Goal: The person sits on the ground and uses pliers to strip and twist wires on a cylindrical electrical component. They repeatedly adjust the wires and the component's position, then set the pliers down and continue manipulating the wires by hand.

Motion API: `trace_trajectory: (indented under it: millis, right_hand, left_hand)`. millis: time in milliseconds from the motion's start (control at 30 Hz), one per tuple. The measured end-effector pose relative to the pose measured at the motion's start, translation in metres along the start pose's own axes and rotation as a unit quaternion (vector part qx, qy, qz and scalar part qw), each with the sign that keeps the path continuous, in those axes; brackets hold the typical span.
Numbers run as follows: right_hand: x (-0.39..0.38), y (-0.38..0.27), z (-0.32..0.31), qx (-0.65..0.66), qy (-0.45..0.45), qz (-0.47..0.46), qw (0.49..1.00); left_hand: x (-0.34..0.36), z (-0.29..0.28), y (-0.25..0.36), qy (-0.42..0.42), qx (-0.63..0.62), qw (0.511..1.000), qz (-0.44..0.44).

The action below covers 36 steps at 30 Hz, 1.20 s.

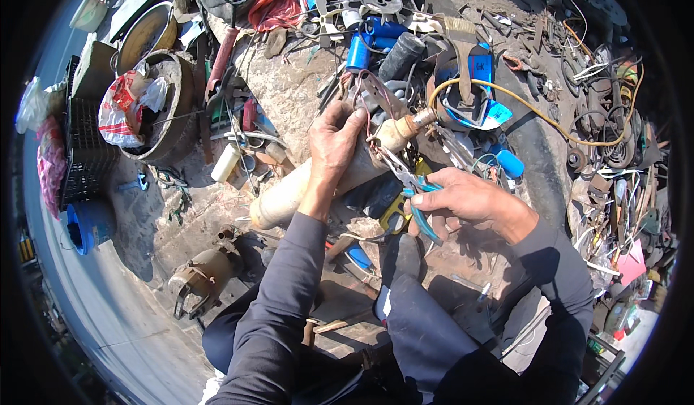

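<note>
In full sun across from me, a person in dark sleeves works with 2 bare hands over a cream cylinder point(280, 197) lying slantwise on the littered ground. The left hand point(334, 145) lies across the cylinder's upper side, thumb and fingers pinching reddish wires point(369, 125) near its narrow neck. The right hand point(466, 201) is curled around the blue handles of a pair of pliers point(409, 186), whose nose points up at the wires; I cannot tell whether its tips bite them. Just beyond the neck, a wide paintbrush point(463, 47) leans in a cut-open container point(479, 69), near a yellow cable point(538, 103). Blue cylinders point(358, 53) lie past the left hand, and a red-and-white plastic bag point(121, 112) sits well apart at left.
</note>
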State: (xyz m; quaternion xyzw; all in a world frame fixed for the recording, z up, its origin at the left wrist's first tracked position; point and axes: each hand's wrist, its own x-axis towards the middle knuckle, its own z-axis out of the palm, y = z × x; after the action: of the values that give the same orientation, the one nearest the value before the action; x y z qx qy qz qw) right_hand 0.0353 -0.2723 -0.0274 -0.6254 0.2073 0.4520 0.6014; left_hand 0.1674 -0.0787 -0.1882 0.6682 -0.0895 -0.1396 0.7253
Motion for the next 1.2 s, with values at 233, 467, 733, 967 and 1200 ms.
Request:
trace_trajectory:
  millis: [233, 467, 733, 967, 1200]
  right_hand:
    - [0.014, -0.018, -0.013, 0.059, -0.027, 0.067, 0.996]
    - [0.016, -0.046, -0.009, -0.077, 0.014, 0.097, 0.992]
    - [0.016, -0.080, 0.000, -0.221, 0.018, 0.170, 0.960]
    - [0.022, -0.092, 0.015, -0.167, 0.058, 0.209, 0.962]
    - [0.026, -0.087, 0.024, -0.103, 0.116, 0.254, 0.955]
  left_hand:
    - [0.000, 0.001, -0.005, 0.006, -0.013, 1.000, 0.004]
    - [0.000, 0.002, -0.004, 0.021, 0.003, 1.000, -0.001]
    - [0.000, 0.002, -0.003, 0.029, 0.003, 1.000, -0.003]
    - [-0.001, 0.004, 0.002, 0.050, -0.001, 0.999, 0.004]
    - [-0.003, 0.000, 0.011, 0.039, 0.028, 0.999, -0.012]
